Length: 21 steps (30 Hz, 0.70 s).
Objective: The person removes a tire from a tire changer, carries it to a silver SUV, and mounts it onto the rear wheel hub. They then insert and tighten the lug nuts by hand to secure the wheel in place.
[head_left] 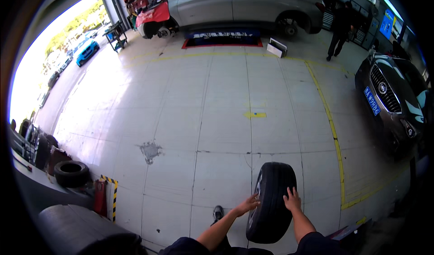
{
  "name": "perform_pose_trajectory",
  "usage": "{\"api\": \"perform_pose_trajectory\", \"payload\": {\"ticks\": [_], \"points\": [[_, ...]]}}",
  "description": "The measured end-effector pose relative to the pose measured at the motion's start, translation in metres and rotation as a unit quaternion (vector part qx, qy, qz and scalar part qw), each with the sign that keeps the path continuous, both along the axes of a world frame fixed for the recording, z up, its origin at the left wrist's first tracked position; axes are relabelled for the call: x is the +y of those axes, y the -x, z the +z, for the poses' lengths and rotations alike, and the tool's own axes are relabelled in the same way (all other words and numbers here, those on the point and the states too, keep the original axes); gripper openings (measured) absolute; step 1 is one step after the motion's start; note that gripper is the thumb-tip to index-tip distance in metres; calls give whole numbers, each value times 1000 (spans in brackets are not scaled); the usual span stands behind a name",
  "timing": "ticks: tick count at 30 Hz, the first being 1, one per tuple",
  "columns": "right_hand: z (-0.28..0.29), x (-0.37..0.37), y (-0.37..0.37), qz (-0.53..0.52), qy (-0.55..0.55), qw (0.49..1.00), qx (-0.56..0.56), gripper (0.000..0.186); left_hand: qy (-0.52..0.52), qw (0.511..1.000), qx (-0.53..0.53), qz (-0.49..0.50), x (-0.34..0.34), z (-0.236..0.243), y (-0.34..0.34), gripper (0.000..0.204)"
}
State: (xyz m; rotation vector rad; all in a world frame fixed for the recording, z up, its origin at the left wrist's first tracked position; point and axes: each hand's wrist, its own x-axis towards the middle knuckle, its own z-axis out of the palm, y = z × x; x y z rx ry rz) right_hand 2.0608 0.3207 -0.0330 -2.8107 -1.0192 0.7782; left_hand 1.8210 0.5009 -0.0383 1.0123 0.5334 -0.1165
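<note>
A black car wheel (273,201) stands upright on its tread on the floor just in front of me, leaning slightly. Part of its rim shows along the left side. My left hand (247,205) reaches to that side with its fingers stretched out at the rim. Against the right edge of the tread lies my right hand (293,200), its fingers spread. Neither hand is wrapped round the wheel. One of my shoes (218,212) shows left of it.
A silver car (244,6) with wheels off stands at the far side. A dark car (384,97) is parked at right, near a walking person (340,31). At left are a loose tire (71,173), a red stand (100,197) and a grey cylindrical machine (86,230).
</note>
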Motion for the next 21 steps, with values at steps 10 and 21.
{"api": "perform_pose_trajectory", "payload": {"ticks": [10, 21], "points": [[10, 218, -121, -301, 196, 932, 51, 93, -3, 880, 474, 32, 318, 11, 38, 46], [33, 550, -513, -292, 221, 920, 144, 95, -70, 796, 448, 400, 615, 84, -148, 44]]}}
